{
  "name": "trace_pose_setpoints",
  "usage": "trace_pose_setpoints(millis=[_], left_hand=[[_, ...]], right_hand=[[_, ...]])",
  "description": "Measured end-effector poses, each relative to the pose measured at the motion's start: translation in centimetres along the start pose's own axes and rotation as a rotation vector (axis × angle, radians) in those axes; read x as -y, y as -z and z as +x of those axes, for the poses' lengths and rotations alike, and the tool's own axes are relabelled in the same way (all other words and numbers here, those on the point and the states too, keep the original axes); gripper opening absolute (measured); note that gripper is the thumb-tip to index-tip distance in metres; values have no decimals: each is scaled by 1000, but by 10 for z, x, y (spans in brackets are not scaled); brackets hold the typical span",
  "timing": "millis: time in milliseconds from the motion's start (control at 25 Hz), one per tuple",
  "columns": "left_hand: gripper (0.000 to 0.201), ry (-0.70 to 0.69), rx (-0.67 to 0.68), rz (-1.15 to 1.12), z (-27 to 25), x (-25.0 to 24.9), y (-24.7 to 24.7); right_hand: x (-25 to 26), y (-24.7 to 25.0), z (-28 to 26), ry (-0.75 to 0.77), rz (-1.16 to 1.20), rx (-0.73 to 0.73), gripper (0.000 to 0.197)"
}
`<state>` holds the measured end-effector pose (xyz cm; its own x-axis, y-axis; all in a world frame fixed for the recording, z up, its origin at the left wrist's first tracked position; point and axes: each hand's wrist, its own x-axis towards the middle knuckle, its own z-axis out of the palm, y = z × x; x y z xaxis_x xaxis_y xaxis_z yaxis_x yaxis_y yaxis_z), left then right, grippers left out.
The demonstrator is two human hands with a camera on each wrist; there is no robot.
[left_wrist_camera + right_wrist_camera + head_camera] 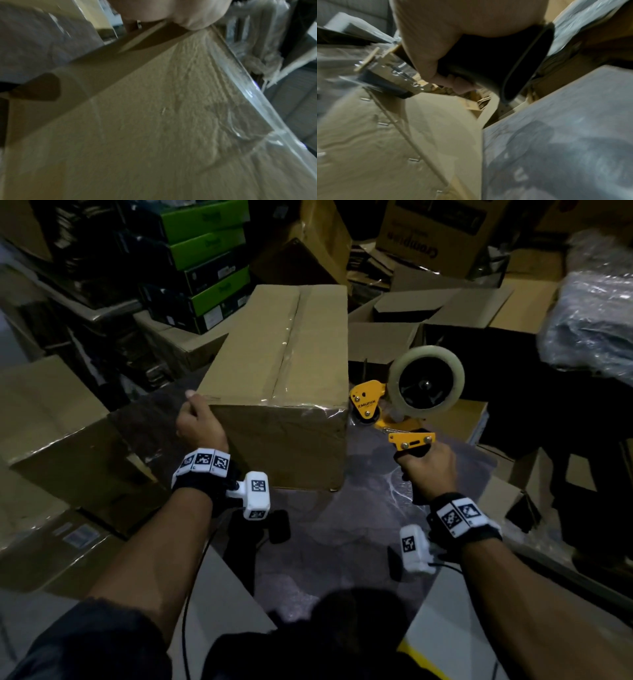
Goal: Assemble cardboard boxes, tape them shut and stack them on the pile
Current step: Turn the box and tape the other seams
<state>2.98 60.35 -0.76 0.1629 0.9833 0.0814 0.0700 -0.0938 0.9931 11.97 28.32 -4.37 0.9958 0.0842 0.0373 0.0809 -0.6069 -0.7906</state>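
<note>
head view: left hand [200, 424] grips taped box [281, 361]; right hand [430, 470] holds tape dispenser [407, 398].

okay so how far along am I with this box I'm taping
Done: the box is folded up and clear tape runs along its top seam. In hand: your left hand steadies a near corner; your right hand holds the tape dispenser at the right edge. Left: stacking it.

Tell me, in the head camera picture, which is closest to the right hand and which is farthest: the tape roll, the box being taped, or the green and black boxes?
From the right hand:
1. Tape roll, just above it on the yellow dispenser the hand holds.
2. Box being taped, to its left, steadied by the left hand.
3. Green and black boxes, stacked at the far upper left.
</note>
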Motion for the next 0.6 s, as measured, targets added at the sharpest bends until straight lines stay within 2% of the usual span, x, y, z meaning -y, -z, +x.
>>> trace_pose_setpoints(millis=[120, 240, 320, 400, 600], left_hand=[[39, -45, -35, 125, 18, -14, 19], [45, 15, -93, 315, 35, -19, 20], [50, 55, -160, 307, 38, -15, 7], [58, 63, -161, 308, 23, -7, -8], [65, -148, -91, 299, -38, 11, -36]], right_hand=[[2, -26, -21, -9, 99, 70, 26], [10, -52, -42, -21, 139, 84, 46], [16, -60, -52, -32, 154, 56, 55], [18, -64, -56, -29, 158, 30, 57], [18, -69, -63, -27, 196, 17, 53]])
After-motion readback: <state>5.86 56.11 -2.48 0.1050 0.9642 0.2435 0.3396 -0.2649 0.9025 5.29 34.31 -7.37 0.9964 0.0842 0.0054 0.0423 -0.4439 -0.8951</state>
